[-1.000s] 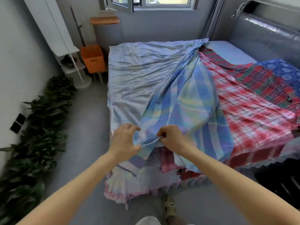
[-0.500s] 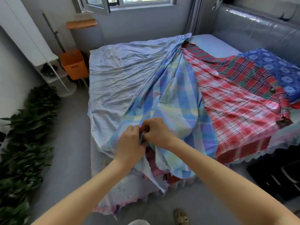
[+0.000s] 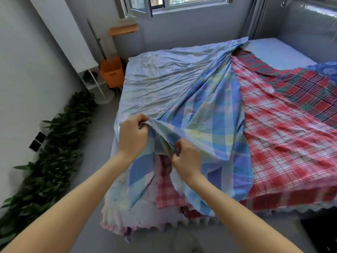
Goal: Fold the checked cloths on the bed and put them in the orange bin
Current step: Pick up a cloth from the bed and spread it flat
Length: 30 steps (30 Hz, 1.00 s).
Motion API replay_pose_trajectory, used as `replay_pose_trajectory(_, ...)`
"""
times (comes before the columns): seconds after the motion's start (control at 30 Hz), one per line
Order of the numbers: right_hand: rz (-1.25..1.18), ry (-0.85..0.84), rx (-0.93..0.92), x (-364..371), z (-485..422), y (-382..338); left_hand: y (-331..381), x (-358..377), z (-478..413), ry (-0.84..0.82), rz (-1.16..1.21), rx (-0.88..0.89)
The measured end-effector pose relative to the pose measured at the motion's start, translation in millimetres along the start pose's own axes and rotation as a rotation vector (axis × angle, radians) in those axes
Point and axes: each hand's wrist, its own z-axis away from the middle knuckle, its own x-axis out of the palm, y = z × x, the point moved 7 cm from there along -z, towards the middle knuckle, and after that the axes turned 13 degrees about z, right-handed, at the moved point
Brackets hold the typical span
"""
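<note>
On the bed (image 3: pixel 277 52), the blue checked cloth (image 3: pixel 215 115) lies across the middle and hangs over the near edge. The red checked cloth (image 3: pixel 282 134) lies just beside it on the right and partly under it. The orange bin (image 3: pixel 111 73) stands on the floor past the far left corner of the bed, well apart from the hands. The left hand (image 3: pixel 132 137) and the right hand (image 3: pixel 187 157) are both closed. Each has its fingers curled and pinches the same frayed near edge of the blue cloth, the left one farther from the person and the right one nearer. A short piece of the edge runs raised between them.

The step in hand, I judge, is to find the corners along this edge for the first fold. To do it well, the hands should slide apart along the edge without letting go until each reaches a corner. Then they should lift the cloth free of the red one, so the two do not drag together.

The blue cloth is gathered to a narrow tip at the far side, near the window, and fans wider toward the person. Its long axis goes from this far tip to the near edge, leaning a little from far right to near left. The pale crumpled fabric on its left is perhaps the bed sheet and not part of it; I cannot tell for sure.
</note>
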Motion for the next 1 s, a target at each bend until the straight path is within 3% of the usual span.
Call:
replay_pose_trajectory(0.17, 0.002, 0.037, 0.082, 13, 13, 35, 40, -10, -38, -0.006, -0.143, 0.164)
replay_pose_trajectory(0.3, -0.012, 0.188, 0.057, -3, 16, 51, 69, -19, -60, -0.011, -0.243, 0.305)
replay_pose_trajectory(0.4, -0.002, 0.366, -0.064, -33, 16, 56, 80, -24, -72, -0.026, -0.288, 0.359)
replay_pose_trajectory(0.57, 0.457, 0.614, -0.45, -62, 20, 28, 102, -21, -91, -0.091, -0.338, 0.384)
replay_pose_trajectory(0.63, 0.51, 0.654, -0.477, -69, 16, 22, 115, -16, -94, -0.126, -0.357, 0.417)
replay_pose_trajectory(0.77, 0.613, 0.605, -0.249, -85, -9, 17, 135, -6, -91, -0.189, -0.344, 0.473)
replay_pose_trajectory(1.0, 0.387, 0.447, 0.142, -106, -47, 36, 147, -7, -79, -0.224, -0.292, 0.508)
